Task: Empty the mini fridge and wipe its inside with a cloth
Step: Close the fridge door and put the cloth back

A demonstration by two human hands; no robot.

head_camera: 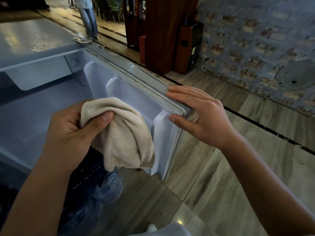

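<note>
Here, left hand (71, 132) grips bunched cloth (126, 133) before open fridge (34, 41) door (136, 101). Right hand (201, 116) released, straight fingers on door edge. Cloth hides lower door shelf; fridge interior cut off left.

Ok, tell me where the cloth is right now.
In the head view, the beige cloth is bunched in the left hand, left of centre, against the open fridge door's inner shelf.

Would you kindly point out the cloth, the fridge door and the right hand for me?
cloth (126, 133): head view, middle of the bunched beige fabric.
fridge door (136, 101): head view, white inner liner.
right hand (202, 116): head view, back of the hand on the door's edge.
</note>
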